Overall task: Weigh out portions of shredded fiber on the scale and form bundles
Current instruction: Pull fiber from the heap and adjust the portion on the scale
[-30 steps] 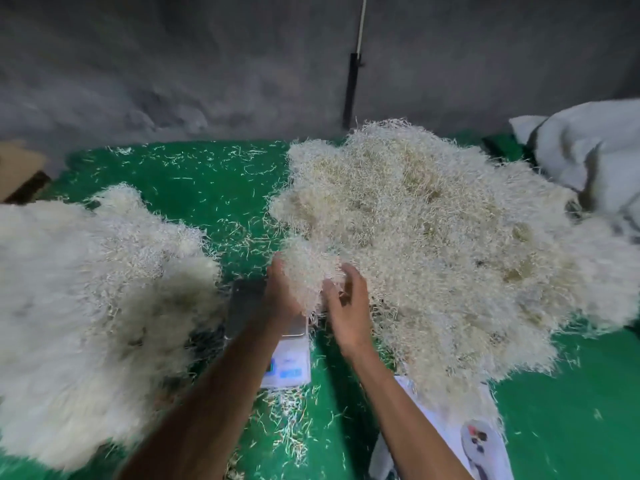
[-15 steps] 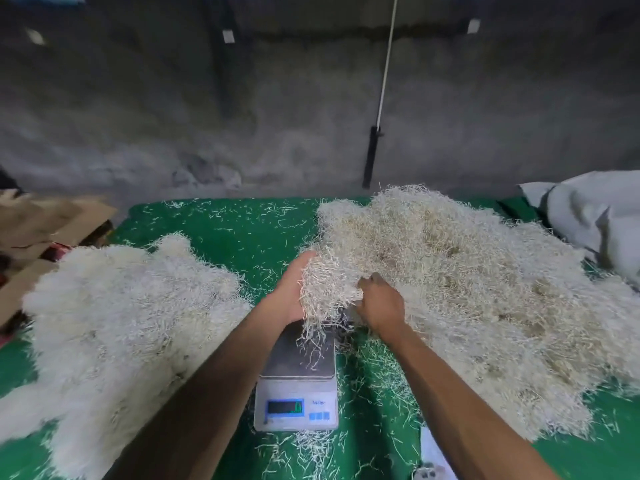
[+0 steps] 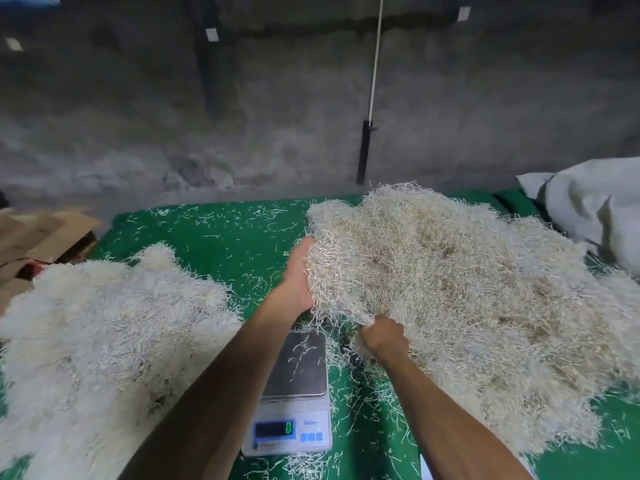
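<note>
A big heap of pale shredded fiber [image 3: 485, 306] covers the right half of the green table. My left hand [image 3: 298, 275] cups the heap's left edge, palm against a clump [image 3: 329, 271] of fiber. Curled into the heap's near edge, my right hand [image 3: 382, 336] grips fiber, its fingers buried. Below the hands sits a digital scale [image 3: 294, 403]; its steel plate carries only a few loose strands and the display reads 0. A second, whiter pile of fiber [image 3: 104, 341] lies on the left.
The green table cover [image 3: 225, 244] is strewn with loose strands. Folded cardboard [image 3: 38, 237] lies at the far left edge, a grey-white sack [image 3: 595, 209] at the far right. A concrete wall with a hanging cord and black handle [image 3: 363, 154] stands behind.
The view has tilted up and the scale now shows fully. Both hands have moved from the small clump over the scale into the right heap's near-left edge, spreading apart.
</note>
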A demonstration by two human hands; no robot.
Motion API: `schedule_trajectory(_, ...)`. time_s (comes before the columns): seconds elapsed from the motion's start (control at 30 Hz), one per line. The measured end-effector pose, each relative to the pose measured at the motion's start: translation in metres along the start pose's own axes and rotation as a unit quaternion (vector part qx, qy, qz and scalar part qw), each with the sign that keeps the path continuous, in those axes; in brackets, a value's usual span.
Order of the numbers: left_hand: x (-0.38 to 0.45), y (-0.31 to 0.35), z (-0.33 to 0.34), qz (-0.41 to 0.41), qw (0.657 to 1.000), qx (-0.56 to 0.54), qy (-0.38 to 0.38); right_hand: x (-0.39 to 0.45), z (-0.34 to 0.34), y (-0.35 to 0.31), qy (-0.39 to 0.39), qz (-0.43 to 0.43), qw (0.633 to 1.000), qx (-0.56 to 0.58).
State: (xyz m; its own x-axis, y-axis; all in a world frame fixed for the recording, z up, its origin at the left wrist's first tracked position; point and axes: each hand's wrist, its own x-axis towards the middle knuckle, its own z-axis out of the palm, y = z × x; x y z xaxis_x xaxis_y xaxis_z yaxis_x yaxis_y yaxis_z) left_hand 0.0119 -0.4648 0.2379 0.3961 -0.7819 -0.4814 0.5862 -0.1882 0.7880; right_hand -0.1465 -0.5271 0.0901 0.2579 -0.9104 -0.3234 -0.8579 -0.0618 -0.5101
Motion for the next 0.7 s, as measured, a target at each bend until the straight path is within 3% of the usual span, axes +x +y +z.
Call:
schedule_trajectory(0.07,0.003,-0.010,0.000,-0.011,1.000,-0.021,0.011,0.004,-0.015,-0.014,-0.026,-0.031,0.993,0.115)
schedule_trajectory(0.13,0.009,-0.029,-0.006,-0.046,0.998,0.010,0.030,0.010,-0.043,-0.040,0.008,-0.094,0.972,0.213)
schedule_trajectory(0.27,0.002,-0.068,-0.003,-0.044,0.991,0.094,0.082,0.006,-0.092,-0.093,0.242,-0.271,0.912,0.192)
schedule_trajectory(0.33,0.003,-0.065,0.001,-0.035,0.991,0.102,0.083,0.006,-0.088,-0.098,0.291,-0.317,0.888,0.163)
schedule_trajectory(0.43,0.008,-0.036,0.000,-0.018,0.991,0.107,0.084,0.019,-0.065,-0.052,0.229,-0.171,0.945,0.160)
schedule_trajectory(0.5,0.010,-0.007,-0.005,0.020,0.993,0.040,0.106,0.028,-0.043,0.001,0.127,-0.042,0.989,0.068)
schedule_trajectory(0.53,0.015,0.006,-0.010,0.037,0.990,0.041,0.133,0.029,-0.036,0.023,0.086,0.000,0.996,0.031)
schedule_trajectory(0.63,0.022,0.032,-0.016,0.083,0.972,0.094,0.198,0.038,-0.024,0.054,0.062,0.077,0.993,0.066)
schedule_trajectory(0.7,0.028,0.032,-0.020,0.066,0.951,0.225,0.204,0.035,-0.028,0.053,0.070,0.100,0.987,0.102)
